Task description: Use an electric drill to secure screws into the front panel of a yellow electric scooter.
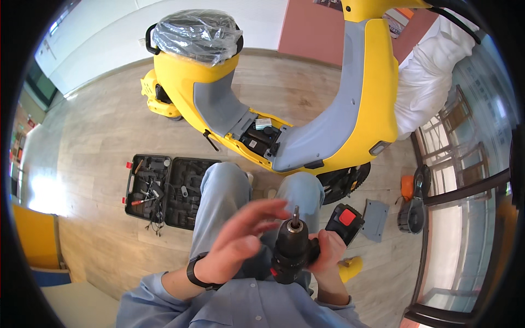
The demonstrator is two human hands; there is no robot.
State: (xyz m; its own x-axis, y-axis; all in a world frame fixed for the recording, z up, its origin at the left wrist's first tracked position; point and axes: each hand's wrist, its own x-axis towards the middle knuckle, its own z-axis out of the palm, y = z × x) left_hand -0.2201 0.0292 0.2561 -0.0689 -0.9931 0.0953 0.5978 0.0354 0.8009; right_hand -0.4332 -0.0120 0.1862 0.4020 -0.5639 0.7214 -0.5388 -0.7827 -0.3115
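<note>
My right hand point(329, 250) is wrapped round the handle of a black cordless drill point(290, 249), which points up and away with a metal bit point(296, 213) in its chuck. The drill's battery end, with a red patch, sticks out to the right of that hand. Just left of the chuck, my left hand point(232, 240) is raised with its fingers apart and nothing in it. Ahead of my knees stands a yellow scooter point(372, 82) with grey panels. Its floor compartment point(260, 136) is uncovered, showing black parts inside.
On the floor to the left lies an opened black tool case point(180, 191) with cables and hand tools. A loose grey panel point(374, 218) is on the right, near a black container point(411, 216) and an orange object point(407, 187). Clear plastic wraps the scooter's seat point(197, 37).
</note>
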